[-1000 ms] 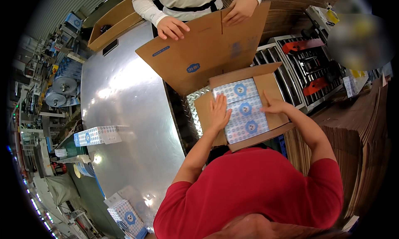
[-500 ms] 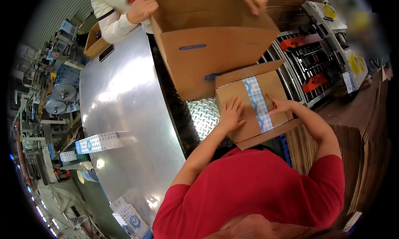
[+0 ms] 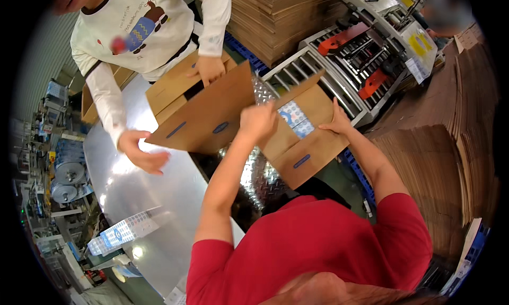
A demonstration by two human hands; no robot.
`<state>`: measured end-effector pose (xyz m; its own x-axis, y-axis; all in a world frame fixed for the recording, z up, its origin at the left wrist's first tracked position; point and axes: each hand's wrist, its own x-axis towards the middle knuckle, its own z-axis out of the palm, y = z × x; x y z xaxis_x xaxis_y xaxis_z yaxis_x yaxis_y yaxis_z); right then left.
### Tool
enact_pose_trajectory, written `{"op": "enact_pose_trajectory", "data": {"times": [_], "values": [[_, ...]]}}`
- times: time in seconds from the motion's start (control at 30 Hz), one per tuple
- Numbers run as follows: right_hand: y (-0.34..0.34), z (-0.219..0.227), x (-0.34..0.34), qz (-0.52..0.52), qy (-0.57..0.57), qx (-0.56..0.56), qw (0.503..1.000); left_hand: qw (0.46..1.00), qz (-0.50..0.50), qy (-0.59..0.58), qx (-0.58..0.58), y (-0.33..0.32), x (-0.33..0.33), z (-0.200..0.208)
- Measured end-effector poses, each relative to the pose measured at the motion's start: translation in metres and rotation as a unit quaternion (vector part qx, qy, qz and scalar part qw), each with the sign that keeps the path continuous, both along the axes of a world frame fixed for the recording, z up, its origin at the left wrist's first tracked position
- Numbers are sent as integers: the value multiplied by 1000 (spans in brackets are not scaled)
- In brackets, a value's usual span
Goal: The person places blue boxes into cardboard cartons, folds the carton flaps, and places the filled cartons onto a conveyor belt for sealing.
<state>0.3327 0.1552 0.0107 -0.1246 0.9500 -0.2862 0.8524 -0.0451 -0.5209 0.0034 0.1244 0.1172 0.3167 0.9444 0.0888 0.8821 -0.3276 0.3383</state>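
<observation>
Cardboard carton lies between the hands, beside the roller conveyor.
We find the hands apart: right hand spread on its right flap; left hand blurred, curled at its left side, grip we cannot tell.

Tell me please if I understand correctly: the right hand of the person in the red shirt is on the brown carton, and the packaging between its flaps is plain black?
Not quite: the packaging is not plain black but white with a blue pattern, as the head view shows. The right hand is on the brown carton, as you say.
</observation>
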Motion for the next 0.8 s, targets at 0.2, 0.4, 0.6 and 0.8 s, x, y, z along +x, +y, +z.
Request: {"op": "enact_pose_trajectory", "data": {"times": [0.2, 0.4, 0.6, 0.8], "values": [[10, -12, -11, -168, 180, 27, 969, 998, 14, 27, -59, -117, 35, -91], [46, -13, -24, -40, 92, 70, 992, 753, 401, -521, -11, -118, 85, -122], [154, 10, 25, -3, 112, 84, 990, 687, 411, -599, 4, -41, 169, -124], [262, -2, 135, 107, -75, 285, 949, 806, 357, -473, 10, 111, 263, -147]]}}
